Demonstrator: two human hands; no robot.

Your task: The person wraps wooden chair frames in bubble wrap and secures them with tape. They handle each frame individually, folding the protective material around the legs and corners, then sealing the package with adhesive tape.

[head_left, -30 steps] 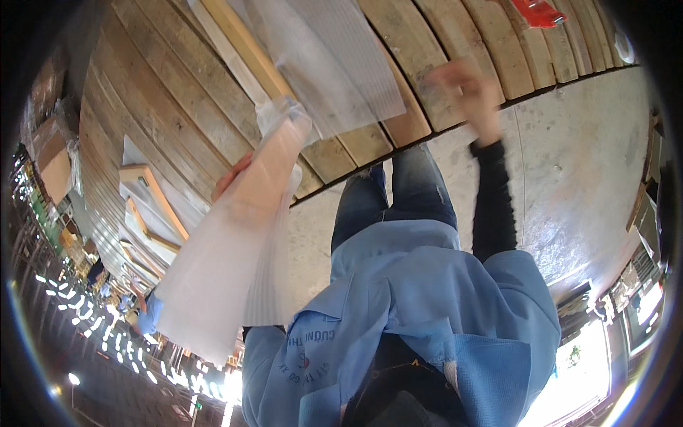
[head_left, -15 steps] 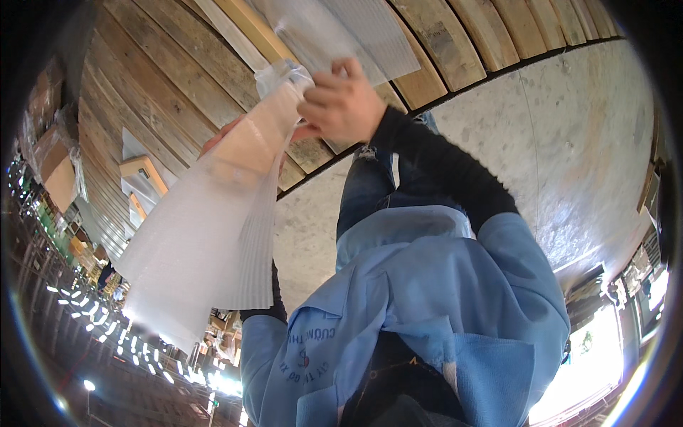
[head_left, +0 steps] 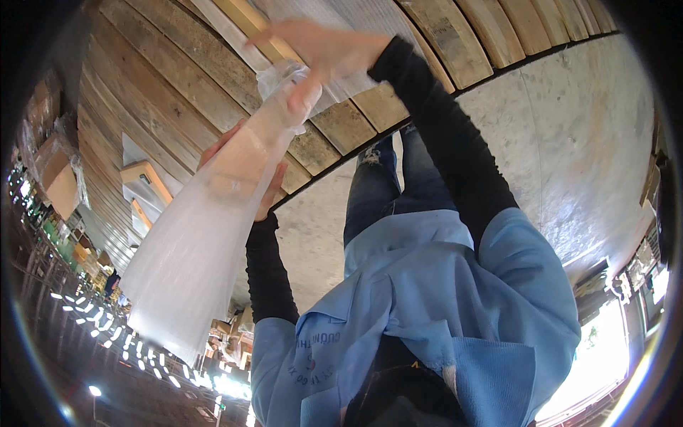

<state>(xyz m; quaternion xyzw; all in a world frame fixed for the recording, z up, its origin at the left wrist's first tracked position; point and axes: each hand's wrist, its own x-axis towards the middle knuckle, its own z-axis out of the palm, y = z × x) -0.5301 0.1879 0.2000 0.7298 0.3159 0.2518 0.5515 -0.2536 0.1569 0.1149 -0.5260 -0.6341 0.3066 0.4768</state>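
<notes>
A translucent white foam sheet (head_left: 188, 267) is wrapped around a long, pale tan piece that shows through it, perhaps wood. It slants from the slatted wooden surface down toward the lower left, flaring wide at its lower end. My left hand (head_left: 267, 191) grips the wrapped piece from behind, with fingers showing at both sides and the palm hidden by the foam. Above the narrow upper end, my right hand (head_left: 320, 51) is blurred, its fingers stretched out and its thumb against the wrap. Crumpled clear plastic (head_left: 279, 77) sits at that end.
Wooden slats (head_left: 156, 78) form the work surface. A yellowish wooden bar (head_left: 250, 27) and more foam sheeting (head_left: 366, 25) lie at the top. Wooden frame pieces (head_left: 146, 176) rest on foam at the left, with a cardboard box (head_left: 57, 174) farther left. Concrete floor (head_left: 555, 135) lies at right.
My right hand has moved up and left, its curled fingers now stretched out. The foam's loose layered edge has closed in around the piece, and more of my left hand shows.
</notes>
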